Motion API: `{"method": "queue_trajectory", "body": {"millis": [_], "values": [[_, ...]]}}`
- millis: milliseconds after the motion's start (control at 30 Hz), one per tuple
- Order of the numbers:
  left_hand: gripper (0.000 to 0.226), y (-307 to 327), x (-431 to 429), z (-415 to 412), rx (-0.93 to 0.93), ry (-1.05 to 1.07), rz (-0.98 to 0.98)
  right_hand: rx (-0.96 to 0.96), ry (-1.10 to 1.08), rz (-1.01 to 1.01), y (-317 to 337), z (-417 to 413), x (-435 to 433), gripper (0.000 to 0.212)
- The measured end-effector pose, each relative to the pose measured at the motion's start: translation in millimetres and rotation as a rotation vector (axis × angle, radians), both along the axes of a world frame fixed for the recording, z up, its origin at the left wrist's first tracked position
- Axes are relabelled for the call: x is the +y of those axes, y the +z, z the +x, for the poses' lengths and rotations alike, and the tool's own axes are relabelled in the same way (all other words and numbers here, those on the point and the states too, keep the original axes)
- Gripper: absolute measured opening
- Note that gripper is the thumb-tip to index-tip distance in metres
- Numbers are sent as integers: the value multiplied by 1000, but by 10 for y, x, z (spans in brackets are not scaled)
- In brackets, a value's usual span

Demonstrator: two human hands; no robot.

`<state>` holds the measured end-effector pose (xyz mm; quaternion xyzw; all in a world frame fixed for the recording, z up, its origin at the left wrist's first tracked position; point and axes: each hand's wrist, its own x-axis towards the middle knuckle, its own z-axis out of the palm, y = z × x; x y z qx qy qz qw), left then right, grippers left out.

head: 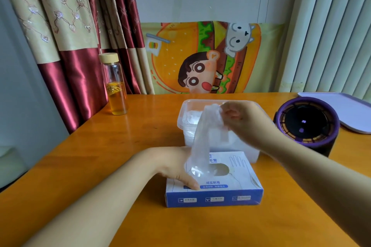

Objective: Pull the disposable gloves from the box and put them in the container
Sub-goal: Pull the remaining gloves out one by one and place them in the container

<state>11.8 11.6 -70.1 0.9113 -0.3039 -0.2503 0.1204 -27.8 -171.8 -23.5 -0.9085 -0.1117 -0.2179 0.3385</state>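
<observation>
pinching a clear glove (206,132), right hand (245,120); left hand (174,168) flat on box (230,192) marked 结实耐用

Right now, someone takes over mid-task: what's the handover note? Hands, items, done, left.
Left hand: lies flat on the glove box, pressing it down.
Right hand: pinches a clear glove by its top end, raised over the near side of the container. The glove's lower end is at the box opening.
Done: some gloves already lie in the container, which sits just behind the box.
Left: pull this glove free, drop it in the container, then repeat. How many remain in the box cannot be seen.
</observation>
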Motion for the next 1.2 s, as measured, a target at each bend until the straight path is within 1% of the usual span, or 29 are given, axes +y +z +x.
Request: {"method": "queue_trajectory", "body": {"millis": [67, 133, 233, 300, 367, 433, 533, 600, 633, 700, 767, 833, 867, 900, 967, 1033, 1100, 1200], "values": [[78, 47, 45, -18, -12, 38, -16, 25, 29, 18, 158, 14, -30, 16], [85, 176, 128, -52, -52, 71, -117, 138, 59, 15, 230, 23, -63, 12], [109, 442, 226, -111, -33, 197, -400, 282, 50, 122, 260, 64, -104, 10], [116, 563, 202, -172, -24, 228, -607, 384, 75, 245, 265, 91, -102, 13], [121, 628, 124, -217, -29, 249, -743, 438, 115, 303, 283, 95, -62, 13], [108, 645, 11, -222, -50, 266, -801, 398, 118, 248, 311, 92, -34, 13], [78, 651, -117, -160, -115, 296, -805, 323, 126, 161, 366, 110, -40, 14], [58, 664, -137, -97, -138, 331, -840, 317, 133, 162, 408, 115, -72, 13], [49, 673, -142, -65, -142, 347, -855, 339, 139, 202, 419, 127, -98, 14], [28, 688, -131, -38, -161, 383, -852, 423, 155, 346, 410, 151, -158, 16], [11, 688, -121, -3, -173, 429, -829, 501, 160, 498, 385, 175, -225, 26], [8, 661, -99, 70, -184, 487, -801, 503, 141, 626, 380, 181, -298, 46], [7, 658, -88, 101, -185, 511, -797, 455, 132, 648, 393, 157, -329, 53], [8, 661, -79, 131, -180, 526, -800, 375, 138, 628, 405, 123, -354, 56], [14, 660, -58, 170, -159, 545, -834, 183, 203, 479, 422, 21, -362, 49], [15, 649, -47, 207, -137, 571, -871, 83, 259, 264, 419, -62, -329, 39], [12, 627, -46, 255, -144, 592, -857, 71, 262, 134, 391, -38, -295, 29], [6, 612, -59, 305, -186, 598, -805, 79, 207, 72, 383, 156, -271, 15]]}}
